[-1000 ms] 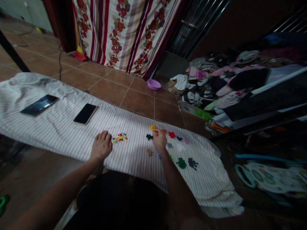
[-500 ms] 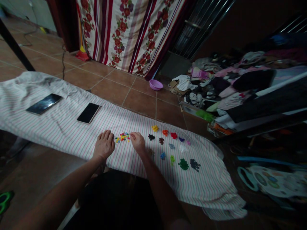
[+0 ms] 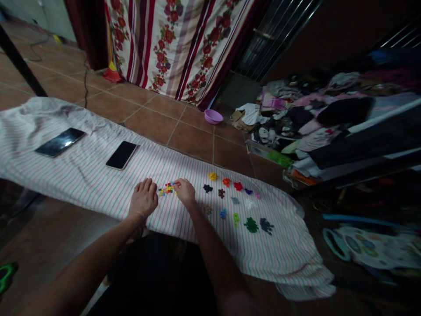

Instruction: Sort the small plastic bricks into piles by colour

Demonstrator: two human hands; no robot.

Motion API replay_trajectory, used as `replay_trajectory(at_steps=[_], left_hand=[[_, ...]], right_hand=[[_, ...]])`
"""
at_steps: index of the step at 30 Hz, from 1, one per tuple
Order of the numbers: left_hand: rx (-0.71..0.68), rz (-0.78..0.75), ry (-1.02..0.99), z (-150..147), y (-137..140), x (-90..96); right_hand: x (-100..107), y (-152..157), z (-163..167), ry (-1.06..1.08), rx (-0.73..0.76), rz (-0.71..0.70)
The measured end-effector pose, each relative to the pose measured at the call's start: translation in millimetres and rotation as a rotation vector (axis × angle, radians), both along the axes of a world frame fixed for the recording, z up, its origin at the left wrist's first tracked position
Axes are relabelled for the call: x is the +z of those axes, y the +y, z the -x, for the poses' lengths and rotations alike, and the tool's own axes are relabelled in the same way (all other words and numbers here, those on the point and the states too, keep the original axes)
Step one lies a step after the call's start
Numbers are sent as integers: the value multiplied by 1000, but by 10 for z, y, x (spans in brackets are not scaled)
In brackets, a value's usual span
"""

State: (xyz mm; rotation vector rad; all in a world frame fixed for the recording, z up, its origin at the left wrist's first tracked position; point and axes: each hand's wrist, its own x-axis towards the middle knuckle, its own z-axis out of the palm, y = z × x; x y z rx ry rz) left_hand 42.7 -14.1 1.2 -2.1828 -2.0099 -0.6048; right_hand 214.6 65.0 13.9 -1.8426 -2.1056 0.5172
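A mixed pile of small coloured pieces point(image 3: 167, 188), mostly yellow and red with some blue and green, lies on the striped cloth point(image 3: 158, 158). My left hand point(image 3: 144, 198) rests flat on the cloth just left of this pile, fingers stretched out. At the pile's right edge, my right hand point(image 3: 184, 192) has thumb and fingertips pinched together; anything between them is too small to make out. To its right sit small heaps sorted by colour, among them a yellow heap point(image 3: 212, 176), a black heap point(image 3: 208, 188), a red heap point(image 3: 238, 186) and a dark green heap point(image 3: 251, 225).
Two dark-screened devices lie on the cloth's left half, a phone point(image 3: 121, 155) and a larger tablet-like one point(image 3: 60, 142). Beyond the far edge, a purple bowl point(image 3: 213, 116) stands on the tiled floor. Clothes point(image 3: 315, 109) are piled at the right.
My right hand has shifted slightly left over the mixed pile's right edge, uncovering a tan heap near its wrist. My left hand stays in place.
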Motion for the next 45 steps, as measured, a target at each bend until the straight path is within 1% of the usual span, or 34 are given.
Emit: replay_trajectory(at_steps=[6,11,17,21,24,28,33,36,42,45], left_hand=[[-6,-27,5,4,-7,-13],[-22,-45,-2,14,-4,-14],[-21,-70,-26,18,1,-39],[-32,-39,-42,24,5,-33],[-32,-20,-40,28,8,-27],[-24,-30,-8,28,8,-36],[-20,-54,13,25,4,-44],[-21,-55,1,27,5,-45],[-26,-27,-54,33,5,-41],[-30,-8,-63,34,-3,-24]], right_hand=[[30,-24,66,13,-22,-20],[18,-45,68,147,-74,-19],[16,-83,-26,275,-122,-126],[17,-149,-184,315,-159,-181],[8,-213,-363,348,-168,-222],[-11,-327,-680,406,-191,-314],[-55,-555,-1166,425,-359,-356],[-105,-732,-1472,436,-498,-373],[-202,-1065,-2097,328,-706,-380],[-225,-1199,-2361,309,-810,-394]])
